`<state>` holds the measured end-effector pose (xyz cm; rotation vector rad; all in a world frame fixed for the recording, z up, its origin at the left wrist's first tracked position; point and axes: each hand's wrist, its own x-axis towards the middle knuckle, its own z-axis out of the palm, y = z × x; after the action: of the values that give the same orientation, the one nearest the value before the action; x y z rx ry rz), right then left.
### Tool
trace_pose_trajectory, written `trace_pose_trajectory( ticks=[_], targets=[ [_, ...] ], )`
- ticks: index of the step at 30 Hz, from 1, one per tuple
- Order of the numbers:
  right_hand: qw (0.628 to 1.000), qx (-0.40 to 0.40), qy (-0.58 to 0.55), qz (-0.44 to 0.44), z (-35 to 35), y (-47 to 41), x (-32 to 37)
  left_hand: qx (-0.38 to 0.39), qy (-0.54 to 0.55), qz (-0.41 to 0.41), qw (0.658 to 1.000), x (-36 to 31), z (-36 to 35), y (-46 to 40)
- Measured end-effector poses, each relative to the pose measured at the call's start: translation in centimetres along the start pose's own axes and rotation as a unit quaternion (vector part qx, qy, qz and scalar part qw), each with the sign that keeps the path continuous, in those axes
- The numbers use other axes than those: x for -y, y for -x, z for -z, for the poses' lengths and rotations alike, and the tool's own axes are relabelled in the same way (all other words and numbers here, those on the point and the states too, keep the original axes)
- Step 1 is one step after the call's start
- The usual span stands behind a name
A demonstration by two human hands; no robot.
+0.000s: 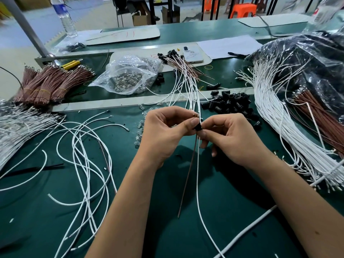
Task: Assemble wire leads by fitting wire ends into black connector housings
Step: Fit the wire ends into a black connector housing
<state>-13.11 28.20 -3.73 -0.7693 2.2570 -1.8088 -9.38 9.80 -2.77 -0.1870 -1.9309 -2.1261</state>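
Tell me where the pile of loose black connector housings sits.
In the head view the pile of black connector housings lies on the green table, right of centre, just beyond the right hand and left of the white wire bundle.

My work mat [46, 220] is matt green, smooth like rubber. White wires [87, 164] wear smooth plastic insulation. Far left, the brown wire bundles [46, 82] look matt. The black housings [230, 104] are glossy plastic. Clear crinkled plastic bags [130, 71] shine, holding metal terminals [126, 80].
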Motion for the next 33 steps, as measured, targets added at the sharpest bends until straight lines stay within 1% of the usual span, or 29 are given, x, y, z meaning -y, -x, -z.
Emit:
trace_pose_trajectory(
  ticks=[4, 7, 14, 22, 33],
  targets=[
    [1.000, -0.014, 0.006, 0.019, 0.10, 0.03, 0.18, 0.007, -0.007, -0.019, 1.000, -0.04, 0.06, 0.01],
    [0.999, -0.022, -0.011, 0.025, 0.13, 0.08, 0.34, 0.015, -0.001, -0.029, 0.999, -0.07, 0.10, 0.03],
    [0.999, -0.028, -0.033, 0.032, 0.27, 0.07, 0.50, 0.030, 0.016, -0.033, 0.999, -0.39, 0.08, 0.11],
    [0.998, -0.004, -0.047, 0.046, 0.51, 0.14, 0.71, 0.031, 0.020, -0.025, 0.999, -0.73, -0.03, 0.26],
    [0.998, 0.004, -0.050, 0.034, 0.58, 0.12, 0.67, 0.029, 0.019, -0.013, 0.999, -0.95, -0.12, 0.37]
  ],
)
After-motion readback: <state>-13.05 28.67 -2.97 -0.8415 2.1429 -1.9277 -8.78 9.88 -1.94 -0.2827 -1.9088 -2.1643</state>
